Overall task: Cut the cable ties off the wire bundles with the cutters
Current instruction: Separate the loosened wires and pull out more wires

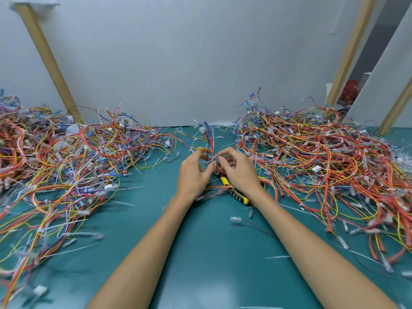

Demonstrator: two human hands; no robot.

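**Item: wire bundle (209,139), in hand.** You hold it upright above the middle of the bench (200,253). A white cable tie (215,157) wraps it at fingertip level.

**Left hand (193,172).** Fingers are curled and pinch the bundle beside the tie.

**Right hand (239,172).** Thumb and forefinger are closed on the bundle at the tie.

**Cutters (238,195).** The yellow-and-black handles lie on the bench under your right wrist. Neither hand holds them.

**Stock.** There is a left pile (66,152) and a right pile (312,157) of wires. Loose cut ties (124,202) are scattered between them.

**Handling note, as a judgement.** You appear to be locating the tie before the cut.
- Keep the left pinch just beside the tie so the wires stay gathered.
- Turn the tie's head outward, away from the insulation.
- Free your right hand for the cutters.
- Slip only one blade tip under the strap, since the thin wires nick easily.
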